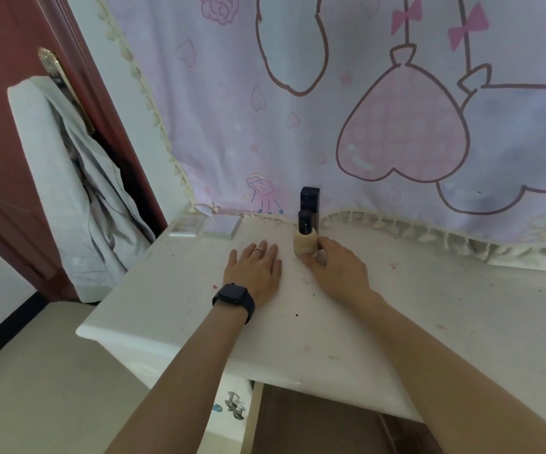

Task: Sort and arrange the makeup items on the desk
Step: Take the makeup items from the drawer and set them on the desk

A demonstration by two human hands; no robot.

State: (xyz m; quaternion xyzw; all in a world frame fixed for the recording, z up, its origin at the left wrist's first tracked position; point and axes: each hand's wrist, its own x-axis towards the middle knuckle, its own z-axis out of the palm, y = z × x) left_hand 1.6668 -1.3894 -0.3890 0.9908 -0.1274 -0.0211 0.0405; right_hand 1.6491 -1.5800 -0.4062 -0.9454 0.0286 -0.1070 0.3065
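Now, the right hand [334, 268] curls round the low beige body of a bottle [304, 244] standing upright at its fingertips, left hand [253, 268] flat on the desk [429, 306] just beside; likely light, rigid, smooth and breakable, it is best gripped at that body, not the cap [305, 222].

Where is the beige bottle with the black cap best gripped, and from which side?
Grip the beige bottle around its lower body, from the right and front, as the right hand does. It stands upright, the body is wider than the black cap, a tall black case stands close behind, and the left hand lies flat to its left.
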